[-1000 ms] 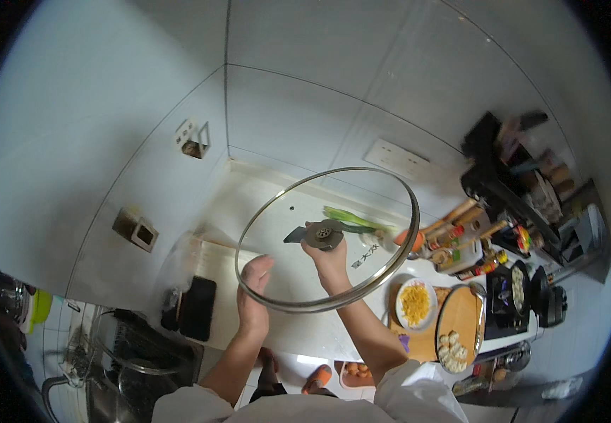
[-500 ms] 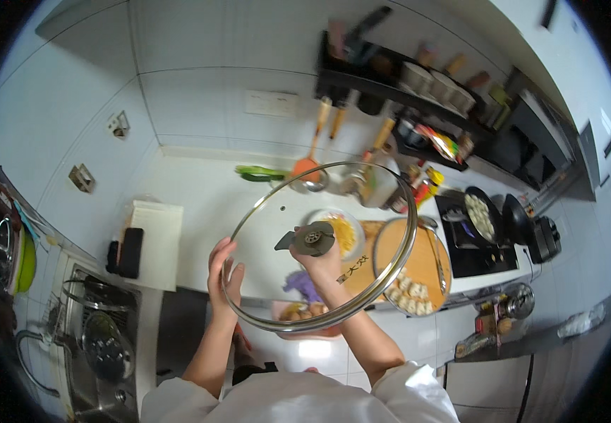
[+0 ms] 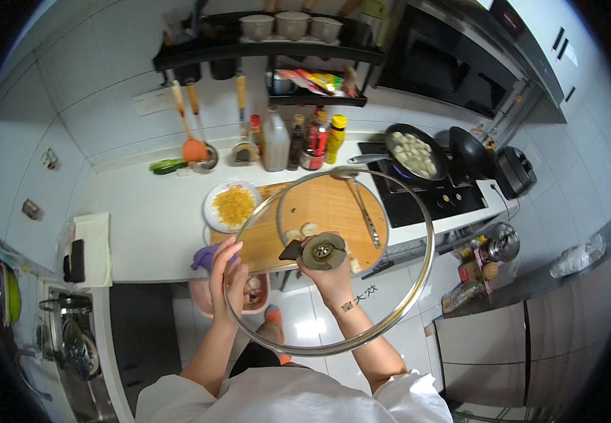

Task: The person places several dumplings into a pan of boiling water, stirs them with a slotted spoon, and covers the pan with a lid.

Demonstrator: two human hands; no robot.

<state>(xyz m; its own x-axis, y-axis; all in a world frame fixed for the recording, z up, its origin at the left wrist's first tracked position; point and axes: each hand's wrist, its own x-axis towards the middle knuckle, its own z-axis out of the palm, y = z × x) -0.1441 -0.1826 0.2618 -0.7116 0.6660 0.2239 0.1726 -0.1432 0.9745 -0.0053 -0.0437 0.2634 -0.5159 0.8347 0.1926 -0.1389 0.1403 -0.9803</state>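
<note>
A large glass pan lid (image 3: 383, 310) with a metal rim is held up in front of me, over the counter's front edge. My right hand (image 3: 327, 276) is closed round its dark knob (image 3: 324, 252). At the lid's left edge, the fingers of my left hand (image 3: 225, 278) are curled about the rim. Through the glass I see a round wooden board (image 3: 327, 201) with several pale pieces and a long metal spoon (image 3: 365, 211). Beyond, on the black cooktop (image 3: 418, 208), sits a frying pan (image 3: 413, 152) filled with whitish pieces.
A plate of yellow pieces (image 3: 235, 204) and a purple cloth (image 3: 205, 258) lie left of the board. Several bottles (image 3: 276, 141) line the back wall under a black shelf (image 3: 249, 51). A second dark pan (image 3: 469, 151) stands right of the frying pan. A pink basin (image 3: 200, 292) is below the counter.
My view has swung right, toward the cooktop. The lid has moved right along the counter with both hands on it, so it now overlaps less of the plate of yellow pieces.
</note>
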